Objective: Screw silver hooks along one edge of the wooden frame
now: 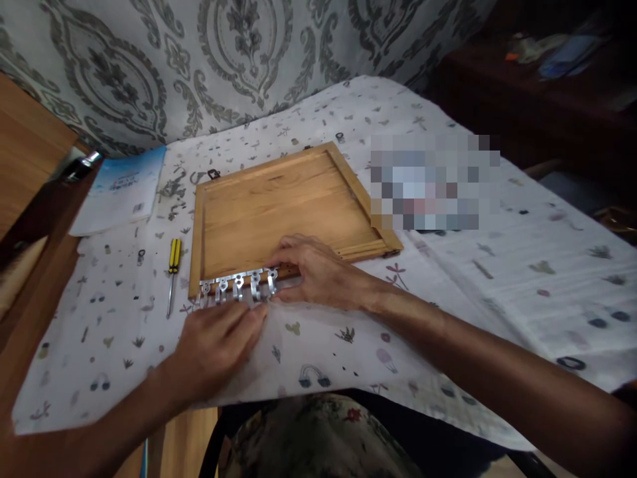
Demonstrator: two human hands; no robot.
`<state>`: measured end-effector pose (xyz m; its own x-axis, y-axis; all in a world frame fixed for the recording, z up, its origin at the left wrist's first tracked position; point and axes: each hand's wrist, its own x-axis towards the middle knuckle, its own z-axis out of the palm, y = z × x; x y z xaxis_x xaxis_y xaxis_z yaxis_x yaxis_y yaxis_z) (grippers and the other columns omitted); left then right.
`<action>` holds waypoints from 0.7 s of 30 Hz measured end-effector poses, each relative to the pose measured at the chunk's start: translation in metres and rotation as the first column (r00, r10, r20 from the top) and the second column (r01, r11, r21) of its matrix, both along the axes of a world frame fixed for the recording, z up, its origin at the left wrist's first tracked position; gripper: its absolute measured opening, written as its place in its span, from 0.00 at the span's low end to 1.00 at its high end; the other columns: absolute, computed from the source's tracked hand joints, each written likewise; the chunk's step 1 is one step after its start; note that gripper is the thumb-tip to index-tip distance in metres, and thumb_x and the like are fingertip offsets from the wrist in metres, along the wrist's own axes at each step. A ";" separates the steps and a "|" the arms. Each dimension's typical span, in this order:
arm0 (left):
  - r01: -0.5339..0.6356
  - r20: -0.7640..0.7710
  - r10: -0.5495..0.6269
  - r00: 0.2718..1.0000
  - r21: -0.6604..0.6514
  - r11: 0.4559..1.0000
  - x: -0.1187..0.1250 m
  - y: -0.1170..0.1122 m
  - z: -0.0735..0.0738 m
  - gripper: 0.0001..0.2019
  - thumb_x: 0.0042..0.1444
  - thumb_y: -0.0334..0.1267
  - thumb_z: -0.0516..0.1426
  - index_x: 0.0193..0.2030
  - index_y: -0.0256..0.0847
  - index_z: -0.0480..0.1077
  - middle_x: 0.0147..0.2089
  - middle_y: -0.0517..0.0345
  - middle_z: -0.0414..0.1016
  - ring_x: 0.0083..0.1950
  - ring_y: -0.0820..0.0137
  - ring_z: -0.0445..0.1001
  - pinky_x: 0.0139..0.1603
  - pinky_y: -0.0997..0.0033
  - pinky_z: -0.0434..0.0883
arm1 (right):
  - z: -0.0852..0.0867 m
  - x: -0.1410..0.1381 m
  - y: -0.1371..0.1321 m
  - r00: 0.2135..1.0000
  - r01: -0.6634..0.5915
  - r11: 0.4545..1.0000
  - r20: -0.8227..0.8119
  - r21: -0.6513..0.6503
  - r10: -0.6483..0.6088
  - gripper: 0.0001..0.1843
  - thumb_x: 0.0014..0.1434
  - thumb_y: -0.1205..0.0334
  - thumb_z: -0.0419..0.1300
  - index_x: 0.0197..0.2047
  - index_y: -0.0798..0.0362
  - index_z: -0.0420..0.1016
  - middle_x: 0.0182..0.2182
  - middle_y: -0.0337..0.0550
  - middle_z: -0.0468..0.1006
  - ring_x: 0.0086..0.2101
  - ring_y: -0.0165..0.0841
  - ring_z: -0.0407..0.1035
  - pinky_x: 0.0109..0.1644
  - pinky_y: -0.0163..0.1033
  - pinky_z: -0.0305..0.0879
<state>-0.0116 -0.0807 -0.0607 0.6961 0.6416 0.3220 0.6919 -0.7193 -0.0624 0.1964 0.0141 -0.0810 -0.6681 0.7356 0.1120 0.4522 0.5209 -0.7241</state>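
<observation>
A wooden framed board (pixel 279 206) lies flat on the cloth-covered table. Along its front edge runs a silvery metal hook rail (pixel 239 283) with several hooks hanging toward me. My right hand (pixel 316 272) is closed at the rail's right end, fingers on the board side and thumb below. Curled against the hooks' lower ends is my left hand (pixel 219 338), its thumb side close to my right thumb; its fingertips are partly hidden. Left of the board rests a screwdriver (pixel 173 265) with a yellow and black handle.
A blue and white booklet (pixel 124 189) lies at the table's back left. Small metal parts (pixel 174 211) sit near it. A dark ring hanger (pixel 213 174) projects from the board's far edge. A blurred-out item (pixel 423 186) is right of the board. A patterned curtain (pixel 243 53) hangs behind.
</observation>
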 end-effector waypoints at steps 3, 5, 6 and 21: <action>-0.016 -0.231 0.034 0.972 0.080 0.997 0.005 -0.016 -0.014 0.21 0.57 0.20 0.48 0.56 0.30 0.68 0.26 0.57 0.74 0.24 0.66 0.72 0.21 0.66 0.67 | 0.000 0.000 0.000 1.000 -0.009 1.000 0.004 -0.004 0.009 0.20 0.48 0.61 0.74 0.46 0.56 0.82 0.39 0.45 0.76 0.42 0.39 0.69 0.47 0.42 0.62; -0.066 -0.307 0.098 0.947 0.112 0.992 0.010 -0.019 -0.017 0.25 0.52 0.19 0.48 0.57 0.24 0.67 0.24 0.56 0.72 0.22 0.65 0.71 0.19 0.65 0.66 | 0.001 0.000 0.000 1.000 -0.013 1.000 0.005 -0.001 0.013 0.19 0.50 0.61 0.73 0.46 0.54 0.82 0.39 0.44 0.76 0.42 0.39 0.69 0.47 0.42 0.62; -0.082 -0.325 0.117 0.938 0.122 0.989 0.012 -0.020 -0.017 0.25 0.50 0.19 0.49 0.57 0.22 0.67 0.24 0.56 0.72 0.22 0.65 0.71 0.19 0.65 0.66 | 0.001 0.000 0.000 1.000 -0.013 1.000 0.006 0.001 0.013 0.18 0.50 0.61 0.73 0.46 0.54 0.82 0.39 0.44 0.76 0.42 0.39 0.69 0.47 0.42 0.61; -0.117 -0.134 0.129 0.983 0.093 0.989 0.003 -0.022 -0.014 0.12 0.64 0.26 0.52 0.53 0.30 0.68 0.30 0.59 0.76 0.26 0.68 0.76 0.25 0.66 0.70 | 0.001 -0.001 -0.001 1.000 0.001 1.000 0.008 -0.015 -0.001 0.20 0.49 0.64 0.74 0.46 0.55 0.82 0.39 0.45 0.76 0.43 0.40 0.70 0.47 0.43 0.63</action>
<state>-0.0082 -0.1030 -0.0748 0.6555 0.6998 0.2839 0.7549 -0.6175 -0.2210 0.1956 0.0135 -0.0796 -0.6683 0.7377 0.0959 0.4583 0.5098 -0.7280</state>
